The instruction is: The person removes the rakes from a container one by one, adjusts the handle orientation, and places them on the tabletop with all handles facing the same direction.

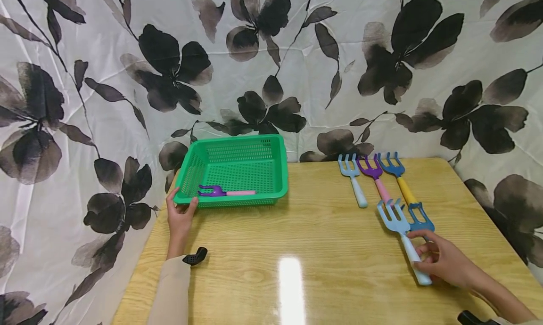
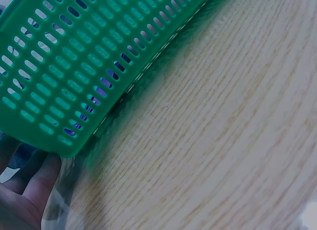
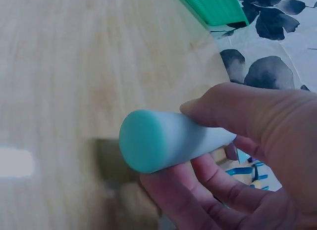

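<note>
My right hand (image 1: 445,259) grips the handle of a light blue garden hand fork (image 1: 397,223), its tines pointing away from me. The right wrist view shows the rounded, teal-tinted handle end (image 3: 143,141) between thumb and fingers. Partly behind this fork lies a blue fork head (image 1: 422,216), its handle hidden by the hand. At the left, my left hand (image 1: 180,216) holds the near left corner of a green plastic basket (image 1: 237,201), thumb and fingers spread around the corner. Inside the basket lies a purple fork with a pink handle (image 1: 241,193).
At the back right of the wooden table (image 1: 322,231) lie a light blue fork (image 1: 354,183), a purple fork with a pink handle (image 1: 375,174) and a blue fork with a yellow handle (image 1: 400,179). A floral cloth (image 1: 331,80) hangs behind the table.
</note>
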